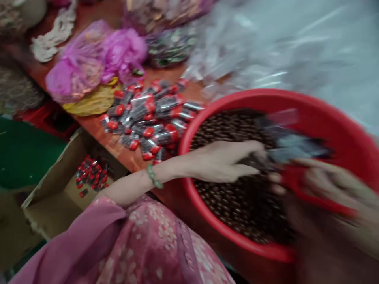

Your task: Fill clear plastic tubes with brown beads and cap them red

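My left hand (pixel 219 161), with a green bead bracelet at its wrist, reaches over a red basin (pixel 189 138) filled with small shiny dark brown beads (pixel 237 205). Its thumb and fingers close on a small plastic bag (pixel 262 161) that looks dark and blurred. On the right, my right hand (pixel 328 183) is smeared by motion, its fingers around a red-handled tool (pixel 296 181) whose kind I cannot make out. The fingertips of both hands nearly meet over the beads. Behind them, clear and bluish small plastic bags (pixel 296 146) lie in the basin.
Left of the basin lies a heap of filled clear packets with red ends (pixel 156 114). A cardboard box (pixel 56 201) below holds more packets. Pink bags (pixel 79 63), a yellow bag (pixel 93 101) and clear plastic sheeting (pixel 284 47) cover the table's far side.
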Motion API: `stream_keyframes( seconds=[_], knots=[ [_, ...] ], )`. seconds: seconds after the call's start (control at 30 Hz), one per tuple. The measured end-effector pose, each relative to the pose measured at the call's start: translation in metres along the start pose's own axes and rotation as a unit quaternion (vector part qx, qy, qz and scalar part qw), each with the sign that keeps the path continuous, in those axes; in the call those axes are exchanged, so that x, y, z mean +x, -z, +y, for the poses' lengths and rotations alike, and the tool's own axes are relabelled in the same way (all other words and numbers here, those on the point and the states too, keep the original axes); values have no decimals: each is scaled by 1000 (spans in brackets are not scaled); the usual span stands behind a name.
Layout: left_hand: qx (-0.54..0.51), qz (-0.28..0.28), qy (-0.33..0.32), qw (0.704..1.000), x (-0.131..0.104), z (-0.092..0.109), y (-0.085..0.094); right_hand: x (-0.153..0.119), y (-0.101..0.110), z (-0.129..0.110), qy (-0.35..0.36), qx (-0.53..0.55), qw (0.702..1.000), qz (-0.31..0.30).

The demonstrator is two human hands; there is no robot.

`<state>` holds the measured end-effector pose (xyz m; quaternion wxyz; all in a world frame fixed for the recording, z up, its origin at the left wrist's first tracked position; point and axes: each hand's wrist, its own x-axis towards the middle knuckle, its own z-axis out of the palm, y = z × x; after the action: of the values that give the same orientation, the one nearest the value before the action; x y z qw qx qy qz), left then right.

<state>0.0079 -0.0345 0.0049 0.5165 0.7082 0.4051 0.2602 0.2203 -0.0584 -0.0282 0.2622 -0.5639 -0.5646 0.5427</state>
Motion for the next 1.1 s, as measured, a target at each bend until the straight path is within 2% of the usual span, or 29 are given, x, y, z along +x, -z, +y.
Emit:
stream_keyframes(
  seconds=[0.07, 0.1, 0.17, 0.3, 0.4, 0.5, 0.67, 0.8, 0.9, 0.97, 1.1],
  knots=[
    [-79, 14, -11, 997, 4, -6, -3, 0, 2, -13, -51, 85, 990, 102],
    [-124, 18, -3, 992, 7, -8, -4, 2, 3, -19, -68, 127, 983, 110],
    [-193, 4, 14, 981, 11, -11, -4, 6, 3, -30, -67, 203, 972, 94],
    [-214, -7, 46, 976, 12, -9, -4, 6, -1, -44, -31, 262, 964, 39],
    [-221, -2, 54, 974, 12, -7, -4, 4, -11, -50, -35, 274, 961, 30],
    [-242, 12, 67, 968, 13, -8, -4, 7, -18, -50, -21, 305, 951, 48],
    [-291, 0, 100, 952, 13, -7, 0, 17, -14, -46, 46, 362, 918, 157],
    [-381, -29, 112, 917, 12, -6, 4, 25, -9, -51, 125, 334, 904, 235],
    [-436, -37, 105, 893, 11, -7, 5, 32, -9, -60, 147, 298, 916, 223],
    [-446, -31, 105, 888, 10, -7, 4, 36, -10, -66, 146, 304, 920, 202],
    [-437, -54, 107, 891, 11, -5, 0, 43, -11, -77, 165, 389, 886, 190]
  ],
)
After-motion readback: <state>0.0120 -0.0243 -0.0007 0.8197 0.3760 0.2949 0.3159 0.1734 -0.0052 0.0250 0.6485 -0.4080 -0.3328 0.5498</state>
